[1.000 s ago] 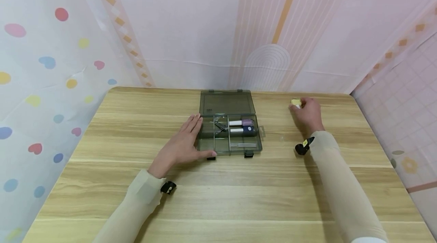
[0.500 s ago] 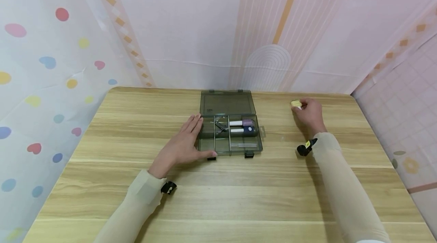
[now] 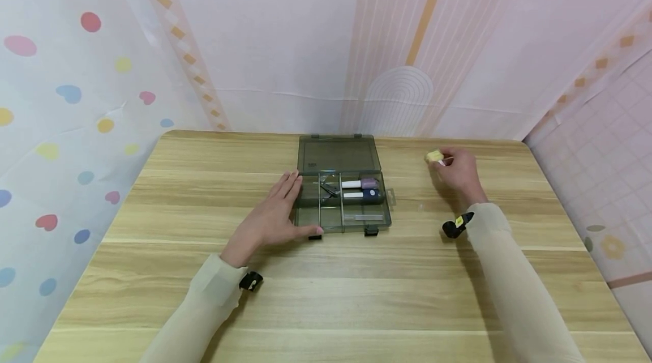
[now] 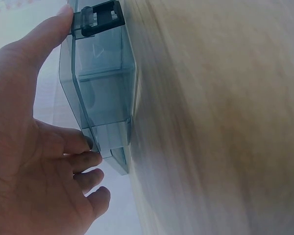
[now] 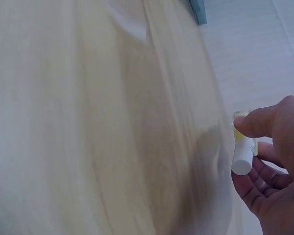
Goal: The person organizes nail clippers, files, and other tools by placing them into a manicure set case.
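Observation:
A smoky grey compartment box (image 3: 305, 217) lies open at the table's middle, its lid (image 3: 338, 153) folded back flat. Inside are a purple-and-white tube (image 3: 360, 183), a dark blue one (image 3: 364, 195), metal clippers (image 3: 328, 190) and a clear strip (image 3: 368, 217). My left hand (image 3: 275, 213) rests flat against the box's left side, thumb by the front black latch (image 4: 100, 17); its fingers (image 4: 78, 156) touch the box wall (image 4: 103, 88). My right hand (image 3: 455, 169) is held off to the right of the box and pinches a small white tube with a yellow cap (image 3: 434, 156), also seen as the small tube (image 5: 242, 156) between thumb and fingers.
The wooden table (image 3: 326, 295) is ringed by patterned fabric walls at the back and both sides. A second black latch (image 3: 371, 231) sticks out from the box's front edge. Small black cameras sit at each wrist (image 3: 251, 280), (image 3: 455, 227).
My right hand has moved a little left and nearer with the yellow-capped tube. The left hand and the box have stayed put.

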A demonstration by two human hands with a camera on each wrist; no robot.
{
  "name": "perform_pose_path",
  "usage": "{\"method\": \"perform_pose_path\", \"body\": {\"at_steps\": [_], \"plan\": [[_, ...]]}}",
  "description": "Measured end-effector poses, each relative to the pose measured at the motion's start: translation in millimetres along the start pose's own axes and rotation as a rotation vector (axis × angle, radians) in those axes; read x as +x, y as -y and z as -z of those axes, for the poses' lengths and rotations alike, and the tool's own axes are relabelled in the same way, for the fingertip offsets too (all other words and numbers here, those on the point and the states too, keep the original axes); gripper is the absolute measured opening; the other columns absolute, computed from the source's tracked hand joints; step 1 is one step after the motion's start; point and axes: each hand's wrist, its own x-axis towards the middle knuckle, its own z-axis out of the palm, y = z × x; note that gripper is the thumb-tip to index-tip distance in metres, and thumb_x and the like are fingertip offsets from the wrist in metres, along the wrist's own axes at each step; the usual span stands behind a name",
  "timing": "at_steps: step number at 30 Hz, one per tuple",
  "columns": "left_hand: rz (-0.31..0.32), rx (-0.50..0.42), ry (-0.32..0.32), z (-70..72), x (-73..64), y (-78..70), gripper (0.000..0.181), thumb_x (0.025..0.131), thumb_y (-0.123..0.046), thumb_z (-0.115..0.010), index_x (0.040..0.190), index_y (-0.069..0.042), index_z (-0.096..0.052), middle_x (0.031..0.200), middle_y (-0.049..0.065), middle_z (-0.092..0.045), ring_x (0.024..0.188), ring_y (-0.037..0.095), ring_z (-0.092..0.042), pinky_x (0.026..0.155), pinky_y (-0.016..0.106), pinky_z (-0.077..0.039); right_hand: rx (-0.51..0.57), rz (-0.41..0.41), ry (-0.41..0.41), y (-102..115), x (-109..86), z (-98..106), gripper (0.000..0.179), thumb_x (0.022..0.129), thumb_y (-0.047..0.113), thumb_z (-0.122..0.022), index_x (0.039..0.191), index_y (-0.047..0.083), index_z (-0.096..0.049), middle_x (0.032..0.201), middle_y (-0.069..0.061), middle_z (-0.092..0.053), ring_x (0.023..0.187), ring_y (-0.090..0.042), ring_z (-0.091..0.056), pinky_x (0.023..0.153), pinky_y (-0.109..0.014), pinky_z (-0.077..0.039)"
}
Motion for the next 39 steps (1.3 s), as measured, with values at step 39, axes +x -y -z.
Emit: {"method": "perform_pose_path", "body": {"at_steps": [39], "plan": [[0.0, -0.009, 0.0, -1.1, 1.0, 0.9, 0.131, 0.078, -0.085, -0.061, 0.165, -0.005, -0.006, 0.175, 0.01, 0.002, 0.162, 0.029, 0.004, 0.131, 0.05, -0.016, 0.054, 0.312, 0.131, 83, -37.3, -30, 0.043, 0.09, 0.008, -0.076, 0.131, -0.003, -0.067, 0.116, -0.02, -0.069, 0.096, -0.033, -0.067, 0.085, -0.043, -0.059]]}}
